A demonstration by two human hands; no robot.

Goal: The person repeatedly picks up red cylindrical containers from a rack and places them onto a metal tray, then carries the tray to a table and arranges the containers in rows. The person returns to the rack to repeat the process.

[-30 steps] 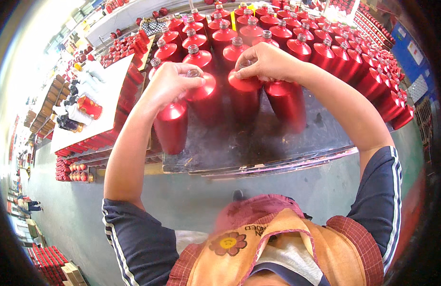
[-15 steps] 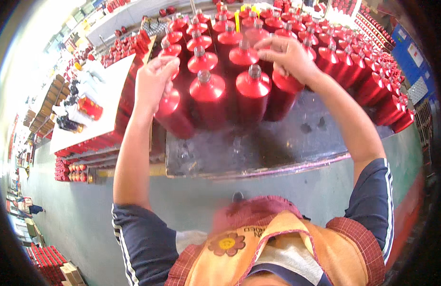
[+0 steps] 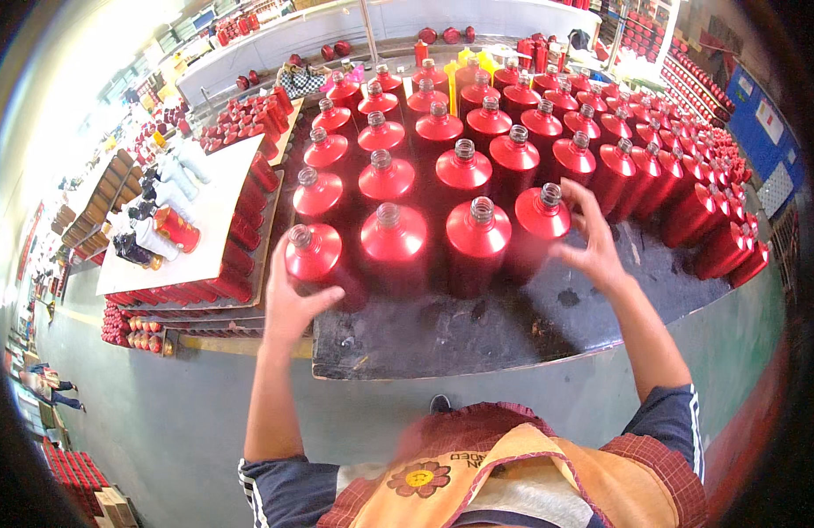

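Note:
Glossy red bottles with ribbed clear necks stand upright in close rows on a dark, worn table (image 3: 407,348). At the left end of the front row, my left hand (image 3: 294,295) curves around the side of a red bottle (image 3: 314,253), thumb across its near side and fingers apart. My right hand (image 3: 596,242) is cupped beside the red bottle at the right end (image 3: 542,214), thumb and fingers spread. Between them stand two more red bottles, a left one (image 3: 394,233) and a right one (image 3: 478,229). Firm contact at either hand cannot be made out.
Many more red bottles (image 3: 618,167) fill the table behind and to the right. Yellow pieces (image 3: 451,84) stick up among the far ones. On the left, a white board (image 3: 130,273) over stacked red bottles carries white, black and red items. A metal pole (image 3: 368,31) rises behind.
Both hands have come nearer to me and lower, from beside the bottle tops to the outer sides of the front row. The left fingers, bunched before, are now spread. The view has shifted.

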